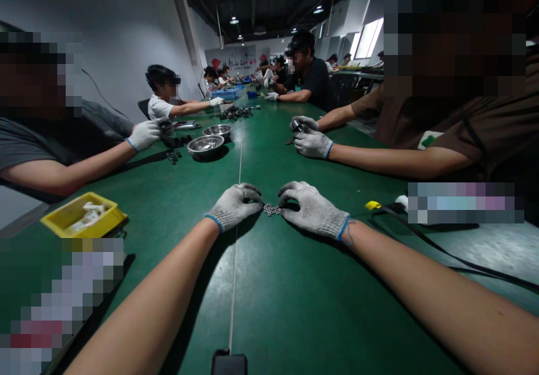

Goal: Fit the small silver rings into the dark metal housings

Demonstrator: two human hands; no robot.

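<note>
A small cluster of metal rings or nuts (272, 210) lies on the green table, between my two hands. My left hand (236, 206), in a grey-white knit glove with a blue cuff, has its thumb and fingers curled to a pinch at the cluster's left edge. My right hand (312, 209), gloved alike, meets the cluster from the right with bent fingers and thumb tips close together. Whether any piece sits between the fingertips of either hand is too small to make out. A loose blue thread hangs at the right cuff.
Two steel bowls (205, 146) stand ahead left, near dark metal parts (172, 156). A yellow bin (84, 214) holds white items at left. Co-workers' gloved hands (312, 141) work on both sides. Black cables (421, 237) cross at right; a black device (229, 364) lies in front.
</note>
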